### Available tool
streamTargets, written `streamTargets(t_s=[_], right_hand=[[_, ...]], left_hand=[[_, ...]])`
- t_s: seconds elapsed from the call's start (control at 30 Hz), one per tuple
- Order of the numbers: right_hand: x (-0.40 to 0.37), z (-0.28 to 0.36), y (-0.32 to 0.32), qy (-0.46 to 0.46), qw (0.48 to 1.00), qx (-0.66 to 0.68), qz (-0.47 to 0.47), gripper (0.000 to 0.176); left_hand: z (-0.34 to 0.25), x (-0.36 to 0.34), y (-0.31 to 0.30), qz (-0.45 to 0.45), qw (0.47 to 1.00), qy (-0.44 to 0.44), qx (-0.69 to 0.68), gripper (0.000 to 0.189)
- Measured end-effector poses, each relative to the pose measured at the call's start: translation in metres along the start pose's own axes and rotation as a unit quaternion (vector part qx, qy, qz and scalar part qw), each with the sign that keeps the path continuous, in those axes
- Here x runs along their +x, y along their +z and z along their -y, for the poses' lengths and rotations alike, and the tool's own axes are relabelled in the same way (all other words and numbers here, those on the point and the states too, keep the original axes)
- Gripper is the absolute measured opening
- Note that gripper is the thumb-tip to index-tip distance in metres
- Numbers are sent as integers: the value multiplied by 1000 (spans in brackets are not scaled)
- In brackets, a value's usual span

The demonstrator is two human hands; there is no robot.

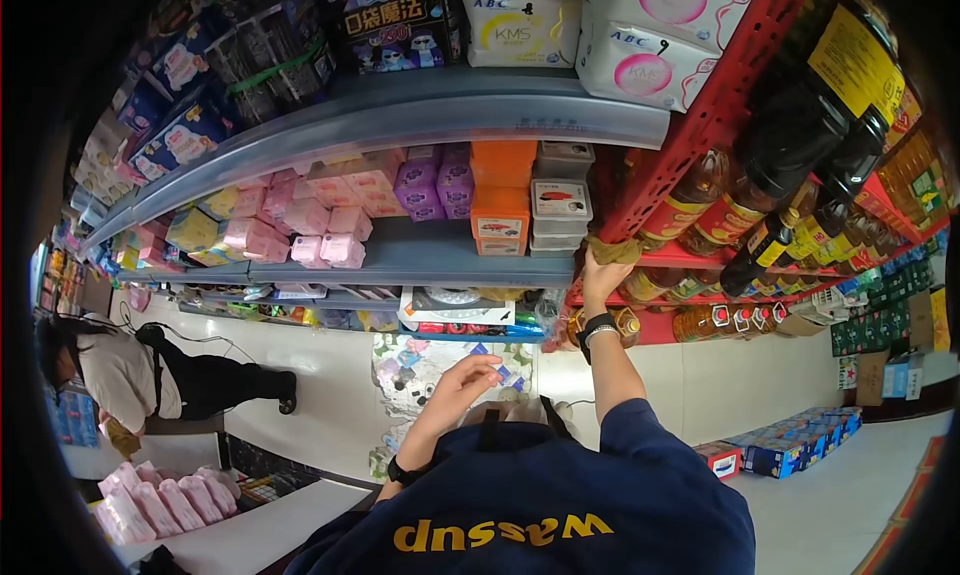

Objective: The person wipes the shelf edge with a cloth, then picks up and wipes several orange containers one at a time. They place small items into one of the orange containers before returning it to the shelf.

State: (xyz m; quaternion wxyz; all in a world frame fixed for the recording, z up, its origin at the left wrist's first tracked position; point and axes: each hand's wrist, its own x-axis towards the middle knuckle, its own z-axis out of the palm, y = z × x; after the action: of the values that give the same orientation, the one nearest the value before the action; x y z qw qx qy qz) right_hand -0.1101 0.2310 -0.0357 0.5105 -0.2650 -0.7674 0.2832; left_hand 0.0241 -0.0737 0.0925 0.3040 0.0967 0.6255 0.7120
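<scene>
Head view: far left, a co-worker bends beside pink packs. The left hand hovers empty, fingers loosely apart, seemingly for balance. The right hand clamps a yellow cloth against the red shelf beside oil bottles, apparently wiping.

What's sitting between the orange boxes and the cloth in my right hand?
A stack of white boxes stands between the orange boxes and the cloth, in the head view.

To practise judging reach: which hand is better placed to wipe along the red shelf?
Right: the right hand holds the cloth against the red shelf; the left hand hovers lower, away from it, apparently empty.
</scene>
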Motion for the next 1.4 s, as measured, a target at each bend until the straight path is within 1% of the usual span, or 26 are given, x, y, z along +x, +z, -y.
streamTargets(t_s=[0.1, 0.17, 0.2, 0.27, 0.3, 0.33, 0.4, 0.43, 0.47, 0.53, 0.57, 0.63, 0.77, 0.87, 0.93, 1.07, 1.13, 1.2, 1.27, 1.4], right_hand=[[0, -2, -6, -8, 1000, 4, 9, 72], [1, 0, -18, 42, 995, 65, 69, 67], [0, 1, -25, 40, 995, 63, 68, 67], [5, 7, -34, 49, 990, 116, 63, 65], [12, 13, -38, 25, 993, 96, 60, 68], [26, 24, -43, 23, 994, 95, 58, 68], [61, 48, -48, -104, 993, 44, 27, 71], [80, 60, -49, -112, 990, 81, 8, 74], [99, 73, -47, -121, 986, 118, -11, 78], [134, 110, -49, -102, 980, 166, -40, 82], [142, 121, -47, -102, 980, 164, -43, 82], [151, 135, -42, -75, 974, 196, -86, 85], [138, 112, -29, -43, 979, 189, -64, 79], [124, 96, -21, -54, 982, 165, -76, 82], [113, 85, -19, -30, 986, 157, -52, 84], [86, 54, -11, -45, 992, 116, -36, 87], [64, 39, -7, 10, 995, 95, 11, 88], [41, 25, -9, -8, 994, 105, -2, 85], [18, 12, -14, 5, 997, 61, 52, 80], [3, -7, -16, 15, 995, 61, 82, 73]], left_hand=[[0, 0, 1, 6, 1000, 2, 10, 26], [9, 0, 0, 25, 1000, 14, -2, 25], [10, -2, 0, 27, 1000, 15, -3, 25], [8, 2, 0, 24, 1000, -12, 1, 27], [7, 4, 0, 26, 1000, -7, 1, 27], [7, 6, 0, 25, 1000, -8, 5, 27], [11, 6, 2, 27, 999, -18, 13, 26], [15, 9, 0, 44, 999, 0, 15, 26], [14, 9, 2, 50, 999, -3, 16, 26], [9, 8, 6, 45, 999, -12, -2, 26], [7, 8, 7, 49, 999, -13, -1, 26], [5, 8, 8, 42, 999, -20, 4, 27], [9, 8, 7, 43, 999, -19, 3, 27], [15, 5, 2, 39, 999, -20, 2, 26], [17, 5, -1, 35, 999, -22, -14, 26], [16, 3, 0, 23, 999, -23, -6, 25], [16, 3, -1, 22, 999, -26, -4, 25], [16, 1, -1, 17, 999, -28, -2, 25], [15, 0, -1, 12, 999, -29, 2, 25], [15, 0, -4, 8, 1000, -28, -1, 26]])
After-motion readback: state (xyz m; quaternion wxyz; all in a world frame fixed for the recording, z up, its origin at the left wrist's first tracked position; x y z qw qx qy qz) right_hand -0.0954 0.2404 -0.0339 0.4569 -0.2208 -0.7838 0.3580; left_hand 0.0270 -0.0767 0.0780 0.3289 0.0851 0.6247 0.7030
